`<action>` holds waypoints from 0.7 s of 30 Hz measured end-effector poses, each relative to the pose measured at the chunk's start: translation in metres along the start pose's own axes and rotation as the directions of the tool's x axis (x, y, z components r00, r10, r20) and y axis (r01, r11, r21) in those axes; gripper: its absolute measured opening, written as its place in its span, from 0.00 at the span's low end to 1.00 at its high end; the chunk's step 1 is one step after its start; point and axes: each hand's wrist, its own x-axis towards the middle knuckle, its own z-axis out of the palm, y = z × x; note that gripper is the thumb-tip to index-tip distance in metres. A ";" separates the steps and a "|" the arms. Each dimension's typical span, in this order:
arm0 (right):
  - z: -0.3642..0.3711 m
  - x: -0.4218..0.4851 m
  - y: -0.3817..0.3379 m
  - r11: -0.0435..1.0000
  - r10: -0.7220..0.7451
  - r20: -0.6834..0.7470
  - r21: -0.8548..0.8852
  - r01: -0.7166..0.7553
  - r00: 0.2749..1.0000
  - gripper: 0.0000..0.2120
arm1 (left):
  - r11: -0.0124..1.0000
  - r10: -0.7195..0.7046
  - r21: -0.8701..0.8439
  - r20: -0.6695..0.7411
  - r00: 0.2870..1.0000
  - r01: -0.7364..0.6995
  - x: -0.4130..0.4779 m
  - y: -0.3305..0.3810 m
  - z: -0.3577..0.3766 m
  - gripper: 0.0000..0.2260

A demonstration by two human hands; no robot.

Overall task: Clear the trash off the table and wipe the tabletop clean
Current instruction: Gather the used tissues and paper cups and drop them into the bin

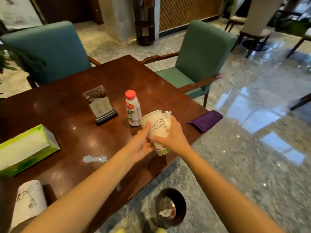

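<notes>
Both hands hold a white paper cup (155, 125) with a line drawing, tilted above the near right part of the dark wooden table (70, 91). My left hand (142, 143) grips its lower left side. My right hand (173, 137) wraps the right side and also pinches a crumpled white tissue (168, 121) against the rim. A small bottle (132, 110) with a red cap stands just behind the cup. A white spill (94, 159) lies on the tabletop nearer me. A folded purple cloth (206, 120) rests at the table's right edge.
A dark round bin (171, 206) with white trash inside stands on the marble floor below the table's near edge. A green tissue box (27, 148) sits at the left, a paper roll (29, 200) at the near left, a menu stand (101, 105) mid-table. Two teal armchairs (198, 64) flank the far sides.
</notes>
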 end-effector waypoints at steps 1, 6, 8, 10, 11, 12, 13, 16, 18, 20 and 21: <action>-0.006 -0.003 0.007 1.000 0.012 -0.010 -0.014 -0.012 1.000 0.49 | 1.000 -0.015 0.004 0.011 1.000 0.015 0.002 -0.005 0.007 0.24; -0.030 -0.018 0.035 0.995 0.085 -0.143 -0.039 -0.091 0.986 0.43 | 0.994 -0.079 0.089 0.115 0.990 0.069 0.013 -0.028 0.036 0.20; -0.035 -0.027 0.042 0.995 0.098 -0.203 0.002 -0.100 0.974 0.39 | 0.988 -0.089 0.137 0.113 0.990 0.073 0.018 -0.035 0.042 0.19; -0.039 -0.037 0.046 0.992 0.122 -0.250 0.052 -0.113 0.961 0.35 | 0.975 -0.102 0.206 0.099 0.990 0.080 0.024 -0.040 0.046 0.23; -0.041 -0.042 0.049 0.989 0.140 -0.268 0.082 -0.123 0.953 0.32 | 0.966 -0.110 0.244 0.103 0.989 0.082 0.027 -0.042 0.047 0.24; -0.043 -0.046 0.051 0.985 0.161 -0.279 0.104 -0.137 0.947 0.29 | 0.957 -0.116 0.279 0.115 0.987 0.080 0.028 -0.043 0.048 0.24; -0.044 -0.049 0.053 0.982 0.175 -0.287 0.119 -0.146 0.942 0.25 | 0.947 -0.121 0.312 0.133 0.984 0.074 0.030 -0.045 0.048 0.23; -0.045 -0.057 0.058 0.972 0.206 -0.311 0.176 -0.157 0.928 0.19 | 0.914 -0.146 0.400 0.175 0.974 0.065 0.034 -0.049 0.049 0.19; -0.042 -0.064 0.061 0.955 0.253 -0.333 0.233 -0.181 0.908 0.17 | 0.875 -0.159 0.481 0.170 0.973 0.060 0.037 -0.051 0.048 0.18; -0.035 -0.073 0.069 0.934 0.302 -0.348 0.293 -0.203 0.888 0.16 | 0.820 -0.159 0.570 0.165 0.973 0.037 0.041 -0.054 0.049 0.18; -0.031 -0.076 0.074 0.922 0.327 -0.350 0.323 -0.214 0.878 0.18 | 0.792 -0.158 0.611 0.171 0.973 0.021 0.044 -0.057 0.048 0.18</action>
